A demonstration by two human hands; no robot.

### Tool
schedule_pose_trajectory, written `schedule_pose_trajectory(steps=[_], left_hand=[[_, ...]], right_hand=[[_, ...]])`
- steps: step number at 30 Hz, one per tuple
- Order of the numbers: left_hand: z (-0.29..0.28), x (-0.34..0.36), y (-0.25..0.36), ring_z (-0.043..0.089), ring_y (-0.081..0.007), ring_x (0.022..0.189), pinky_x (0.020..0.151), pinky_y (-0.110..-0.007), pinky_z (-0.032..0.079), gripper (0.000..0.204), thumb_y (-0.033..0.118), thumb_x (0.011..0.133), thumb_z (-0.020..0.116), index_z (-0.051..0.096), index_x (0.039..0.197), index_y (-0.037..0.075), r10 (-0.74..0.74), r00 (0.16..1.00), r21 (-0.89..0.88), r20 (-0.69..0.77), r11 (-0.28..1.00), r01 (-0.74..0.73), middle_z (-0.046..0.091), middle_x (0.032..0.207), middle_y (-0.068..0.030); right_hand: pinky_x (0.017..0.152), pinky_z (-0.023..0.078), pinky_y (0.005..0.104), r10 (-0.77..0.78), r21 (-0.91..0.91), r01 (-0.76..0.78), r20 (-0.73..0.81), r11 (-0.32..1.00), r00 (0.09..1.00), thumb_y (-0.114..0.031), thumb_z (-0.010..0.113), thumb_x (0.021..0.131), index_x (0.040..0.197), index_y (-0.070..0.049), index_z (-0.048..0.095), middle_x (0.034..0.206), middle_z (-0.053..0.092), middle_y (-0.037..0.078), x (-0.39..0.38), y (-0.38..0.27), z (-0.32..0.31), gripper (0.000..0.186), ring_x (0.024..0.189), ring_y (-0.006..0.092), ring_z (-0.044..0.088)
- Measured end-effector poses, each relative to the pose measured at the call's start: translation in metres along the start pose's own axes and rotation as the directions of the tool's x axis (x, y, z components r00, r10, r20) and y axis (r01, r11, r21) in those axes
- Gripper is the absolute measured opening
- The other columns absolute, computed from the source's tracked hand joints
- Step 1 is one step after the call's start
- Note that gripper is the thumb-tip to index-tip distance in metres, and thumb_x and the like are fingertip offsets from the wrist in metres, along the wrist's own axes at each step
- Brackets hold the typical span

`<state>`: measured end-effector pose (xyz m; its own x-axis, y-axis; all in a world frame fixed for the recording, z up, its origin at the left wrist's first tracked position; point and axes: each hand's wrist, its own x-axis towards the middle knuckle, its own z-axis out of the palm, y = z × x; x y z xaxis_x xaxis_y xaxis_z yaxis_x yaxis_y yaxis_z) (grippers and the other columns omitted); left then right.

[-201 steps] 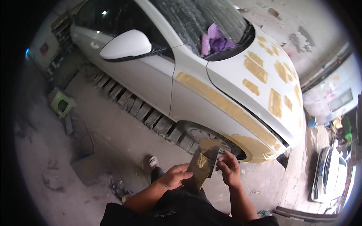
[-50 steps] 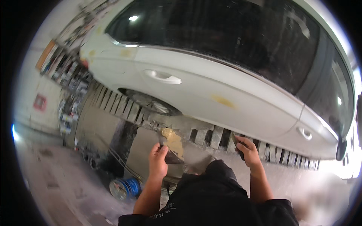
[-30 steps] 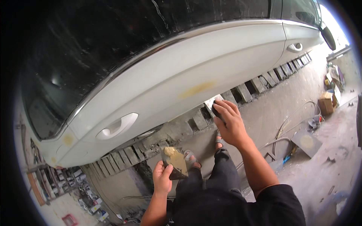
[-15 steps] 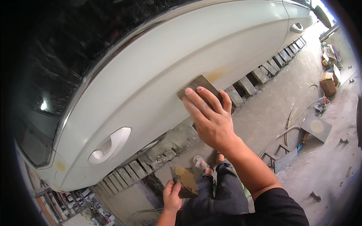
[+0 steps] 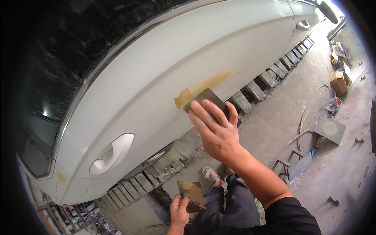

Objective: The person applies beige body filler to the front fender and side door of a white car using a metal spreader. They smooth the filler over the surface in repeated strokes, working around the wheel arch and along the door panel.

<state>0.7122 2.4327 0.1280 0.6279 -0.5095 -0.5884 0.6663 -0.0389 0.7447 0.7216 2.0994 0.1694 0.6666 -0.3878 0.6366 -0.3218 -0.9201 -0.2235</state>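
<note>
My right hand [image 5: 218, 131] grips a dark flat putty spreader [image 5: 207, 96], its fingers spread along the back. The spreader lies against the white car door [image 5: 152, 88], just below a smear of yellow-brown putty [image 5: 203, 83] on the panel. Its working edge is partly hidden. Lower down and nearer me, my left hand [image 5: 179, 211] pinches a dark square plate [image 5: 199, 206] by its edge. Yellow-brown putty [image 5: 193, 191] coats part of that plate.
A white door handle [image 5: 120, 150] sticks out at the left. Below the car runs a row of blocks [image 5: 254, 91]. On the floor at right are a hose [image 5: 301, 117], a metal sheet [image 5: 329, 130] and a cardboard box [image 5: 339, 83]. My sandalled foot [image 5: 211, 174] shows below.
The spreader has moved slightly down the door, and a broader putty smear now shows above and left of it. My left hand has shifted slightly lower with its plate.
</note>
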Motion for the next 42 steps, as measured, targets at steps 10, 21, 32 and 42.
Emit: schedule_pose_trajectory(steps=[10,21,32,42], left_hand=[[-0.008,-0.003,-0.004,0.068,-0.0138,0.096,0.092,-0.03,0.054,0.019,0.006,0.105,0.061,0.064,0.121,-0.003,-0.02,1.0,0.068,-0.017,0.997,0.021,0.073,0.109,-0.0085],[-0.008,-0.004,-0.007,0.068,-0.0136,0.097,0.092,-0.03,0.054,0.02,0.005,0.104,0.06,0.063,0.122,-0.004,-0.026,1.0,0.086,0.007,0.996,0.025,0.073,0.11,-0.009],[-0.014,-0.003,-0.011,0.068,-0.0124,0.096,0.092,-0.029,0.053,0.021,0.006,0.104,0.06,0.063,0.123,-0.004,-0.039,0.999,0.107,0.027,0.994,0.036,0.073,0.11,-0.0081],[-0.004,-0.008,-0.011,0.067,-0.0115,0.095,0.09,-0.028,0.053,0.02,0.006,0.104,0.061,0.063,0.122,-0.003,-0.034,0.999,0.113,0.013,0.993,0.032,0.073,0.108,-0.0069]], right_hand=[[0.107,0.031,0.0653,-0.024,-0.028,0.025,0.043,0.999,0.999,-0.017,0.062,0.088,0.129,-0.011,0.067,0.149,0.056,0.001,0.003,-0.015,0.017,0.042,0.138,0.02,0.049],[0.11,0.029,0.065,0.013,0.0,-0.013,-0.004,1.0,1.0,-0.016,0.062,0.087,0.13,-0.011,0.067,0.15,0.056,0.001,-0.002,-0.006,0.001,0.043,0.14,0.0198,0.047],[0.107,0.032,0.0676,-0.048,0.012,0.047,0.03,0.999,0.998,-0.02,0.063,0.086,0.128,-0.01,0.069,0.149,0.055,0.003,-0.009,-0.02,0.024,0.044,0.137,0.0204,0.05],[0.108,0.033,0.0639,0.05,0.033,-0.049,-0.045,0.998,0.998,-0.009,0.061,0.088,0.129,-0.008,0.067,0.15,0.057,0.003,0.015,0.016,-0.003,0.042,0.138,0.0205,0.051]])
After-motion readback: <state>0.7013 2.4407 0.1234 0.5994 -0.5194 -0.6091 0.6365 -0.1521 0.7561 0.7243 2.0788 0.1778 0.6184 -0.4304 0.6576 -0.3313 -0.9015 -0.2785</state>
